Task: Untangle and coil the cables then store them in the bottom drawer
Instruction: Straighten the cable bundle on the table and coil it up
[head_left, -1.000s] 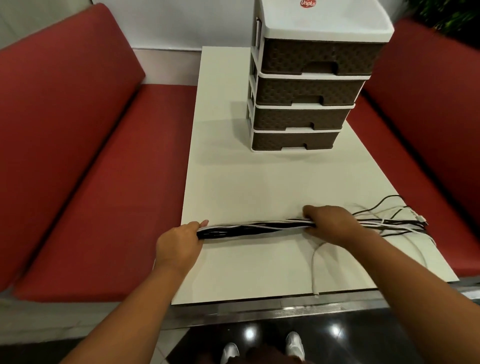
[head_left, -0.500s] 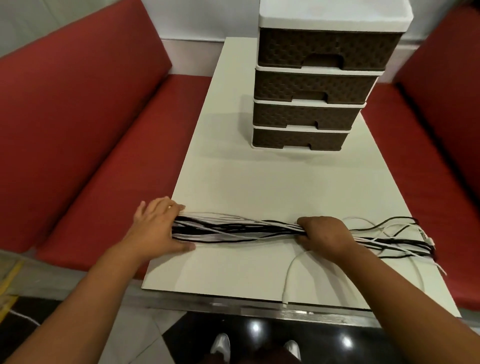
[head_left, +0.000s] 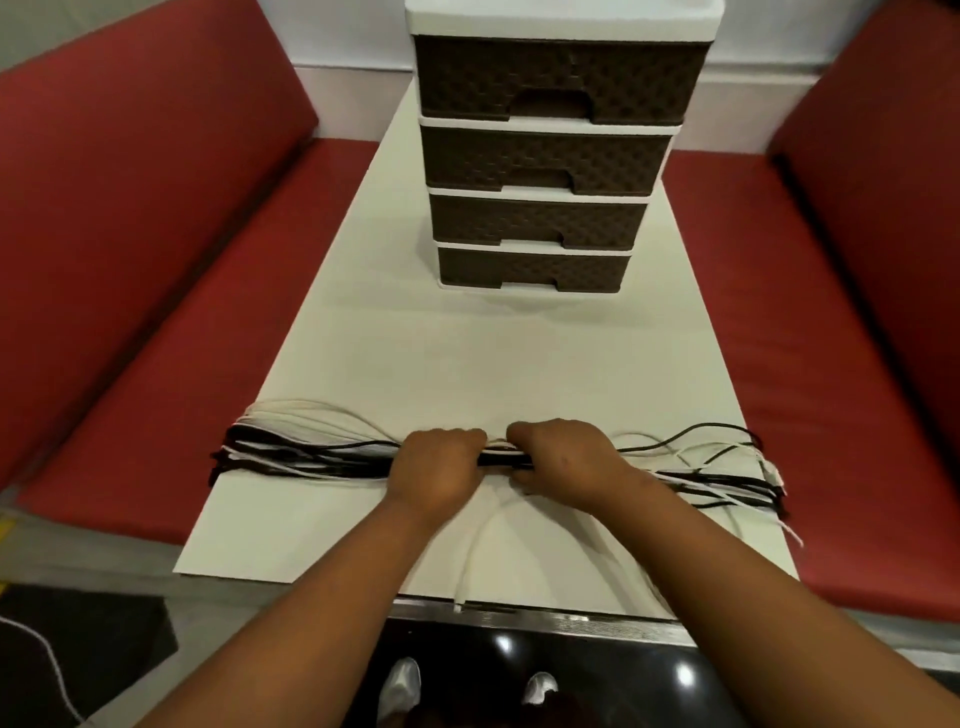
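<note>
A: Where are the cables?

B: In one long bundle of black and white strands, lying crosswise on the table, well in front of the drawer unit and near the table's front edge. The looped ends fan out to the left of the unit's line, right at the table's left edge. The loose ends spread towards the right edge.

A: And the hands?

B: Both sit at the middle of the bundle, directly in front of the unit, knuckles almost touching. The left hand has its fingers curled over the strands, gripping them. The right hand is curled round them too, just beside the left.

A: Any strand apart from the bundle?

B: One white cable leaves from under the hands and curves towards the front edge, away from the unit; its end reaches the metal trim there.

A: The bottom drawer?

B: Closed, like the three above it. The unit stands at the table's far end, well apart from the bundle.

A: What's either side?

B: Red benches flank the table, left and right of the unit.
</note>
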